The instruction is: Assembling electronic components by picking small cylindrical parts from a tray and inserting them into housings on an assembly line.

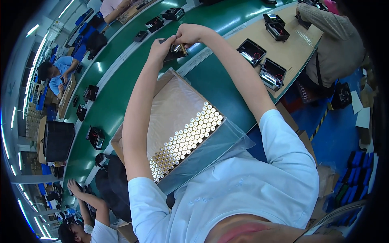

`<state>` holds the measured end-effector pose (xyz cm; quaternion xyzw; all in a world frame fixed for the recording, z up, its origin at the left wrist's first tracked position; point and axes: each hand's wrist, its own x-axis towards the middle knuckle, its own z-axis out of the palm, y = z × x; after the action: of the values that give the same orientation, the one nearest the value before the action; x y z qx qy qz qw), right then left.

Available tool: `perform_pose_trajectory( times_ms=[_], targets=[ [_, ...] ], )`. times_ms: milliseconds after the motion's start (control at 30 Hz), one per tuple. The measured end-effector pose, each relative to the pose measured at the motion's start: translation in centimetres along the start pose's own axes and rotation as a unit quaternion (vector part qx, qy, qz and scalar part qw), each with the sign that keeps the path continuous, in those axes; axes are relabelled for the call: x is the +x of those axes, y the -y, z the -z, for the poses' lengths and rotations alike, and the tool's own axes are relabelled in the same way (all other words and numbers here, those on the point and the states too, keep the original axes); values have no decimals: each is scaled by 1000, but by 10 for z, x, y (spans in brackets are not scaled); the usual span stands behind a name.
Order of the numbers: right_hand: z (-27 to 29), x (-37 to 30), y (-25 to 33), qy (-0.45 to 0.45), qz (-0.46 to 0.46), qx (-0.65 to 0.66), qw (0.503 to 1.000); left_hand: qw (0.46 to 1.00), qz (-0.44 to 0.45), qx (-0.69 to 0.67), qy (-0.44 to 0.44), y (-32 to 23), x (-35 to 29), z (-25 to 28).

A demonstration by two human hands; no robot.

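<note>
Both arms reach out over the far side of the box to a black case (172,56) above the green surface. My left hand (161,49) is closed around the case's left side. Curled over its far edge, the fingers of my right hand (189,34) are closed and meet the left fingertips; what they grip is hidden. Shiny cylinders, one of them a gold-coloured battery (184,50), show in the case below my fingers. Closer to me, an open cardboard box (193,91) lined with clear plastic holds many upright batteries (189,135), packed along its near right side.
A curved green conveyor (99,77) carries several black cases (95,137). At right, more open cases with red wires (272,75) lie on a tan board (289,48) beside a seated co-worker (338,44). Other people work at left, one in blue (63,69). A black chair (115,182) stands left.
</note>
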<state>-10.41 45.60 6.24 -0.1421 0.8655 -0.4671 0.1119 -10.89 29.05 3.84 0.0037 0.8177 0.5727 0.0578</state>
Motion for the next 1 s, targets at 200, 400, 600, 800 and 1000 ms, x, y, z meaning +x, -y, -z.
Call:
perform_pose_trajectory(
  times_ms=[200,400,600,800,1000],
  targets=[
    [-9,6,1,-1,35,-31,999,999,-20,-49,12,-1,-4,9],
    [-15,4,14,-57,117,33,991,991,-63,-81,-89,0,4,26],
    [-28,-1,24,-231,216,-61,947,975,-83,-160,-126,-1,12,34],
    [-32,-7,38,-317,247,-155,902,957,-30,-263,-115,-15,3,33],
    [-44,1,33,-317,237,-255,882,931,2,-361,-51,-3,10,31]
  ],
)
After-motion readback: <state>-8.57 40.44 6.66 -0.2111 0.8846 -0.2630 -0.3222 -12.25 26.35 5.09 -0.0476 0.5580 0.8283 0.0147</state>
